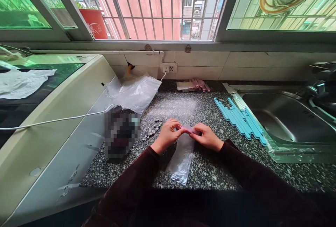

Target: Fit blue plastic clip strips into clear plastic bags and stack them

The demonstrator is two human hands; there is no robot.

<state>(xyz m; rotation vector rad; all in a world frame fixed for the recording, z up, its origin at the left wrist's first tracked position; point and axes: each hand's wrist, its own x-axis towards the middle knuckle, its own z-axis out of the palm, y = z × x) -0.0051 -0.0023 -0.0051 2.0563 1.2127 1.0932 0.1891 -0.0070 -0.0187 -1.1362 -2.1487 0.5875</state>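
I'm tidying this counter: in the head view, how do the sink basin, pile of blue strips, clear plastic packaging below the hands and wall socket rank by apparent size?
1. Sink basin
2. Blue strips and clear plastic packaging: unsure, as the packaging lies nearer the camera
3. Wall socket

Long, dark maroon-brown sleeves; snug, plain cuffs; bare fingers

1 held strip, sev. blu strips
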